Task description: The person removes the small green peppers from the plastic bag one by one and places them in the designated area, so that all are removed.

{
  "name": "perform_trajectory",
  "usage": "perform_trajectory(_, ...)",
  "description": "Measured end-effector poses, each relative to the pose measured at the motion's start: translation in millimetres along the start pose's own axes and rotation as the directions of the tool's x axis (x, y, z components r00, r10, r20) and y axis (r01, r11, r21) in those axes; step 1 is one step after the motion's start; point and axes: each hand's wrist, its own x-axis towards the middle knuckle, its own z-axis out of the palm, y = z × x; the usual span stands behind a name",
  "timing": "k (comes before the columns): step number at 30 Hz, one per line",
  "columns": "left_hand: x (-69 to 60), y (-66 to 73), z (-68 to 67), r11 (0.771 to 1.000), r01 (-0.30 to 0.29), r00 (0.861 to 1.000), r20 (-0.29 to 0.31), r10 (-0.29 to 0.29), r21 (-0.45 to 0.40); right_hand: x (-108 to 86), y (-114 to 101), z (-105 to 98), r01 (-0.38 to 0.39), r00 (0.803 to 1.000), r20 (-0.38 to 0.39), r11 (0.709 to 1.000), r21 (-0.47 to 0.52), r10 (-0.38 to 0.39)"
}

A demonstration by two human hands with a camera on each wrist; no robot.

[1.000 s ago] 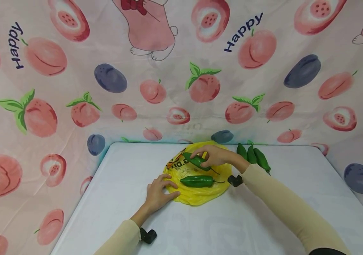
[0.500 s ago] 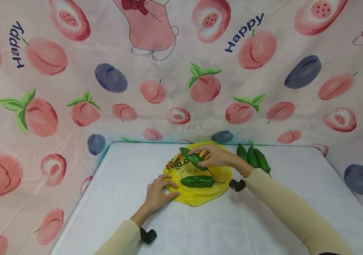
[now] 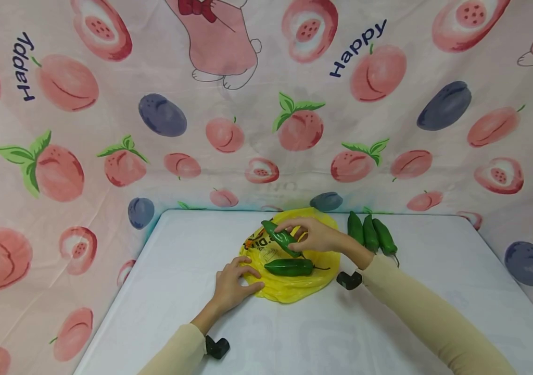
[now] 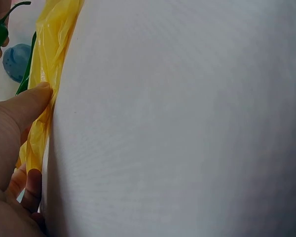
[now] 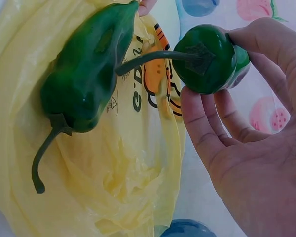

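A yellow plastic bag (image 3: 290, 291) with dark printing lies flat on the white table in the head view. My right hand (image 3: 317, 235) pinches a green chili pepper (image 3: 277, 235) between thumb and fingers above the bag's far part; its stem (image 5: 153, 58) points toward the other pepper in the right wrist view. That second green pepper (image 3: 289, 267) lies sideways on the bag, stem to the right. At the bag's left edge my left hand (image 3: 232, 282) rests with fingers spread. In the left wrist view its thumb (image 4: 32, 101) touches the yellow plastic.
Three more green peppers (image 3: 370, 233) lie side by side on the table (image 3: 332, 333) to the right of the bag, near the back edge. Behind the table hangs a pink cloth (image 3: 248, 114) printed with fruit.
The pepper in my right hand has risen from the bag and shifted slightly left, then dipped a little. My left hand and the other peppers stay where they were.
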Motion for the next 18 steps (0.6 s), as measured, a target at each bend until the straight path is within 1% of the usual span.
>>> perform_trajectory(11, -1.5, 1.9, -0.4, 1.0, -0.019, 1.0, -0.006, 0.019, -0.009, -7.4, 0, 4, -0.019, 1.0, -0.01, 1.0, 0.003, 0.019)
perform_trajectory(18, -2.0, 1.4, -0.6, 1.0, -0.017, 1.0, -0.009, 0.017, -0.006, -17.8, 3, 4, -0.027, 0.999, -0.018, 1.0, 0.0, 0.027)
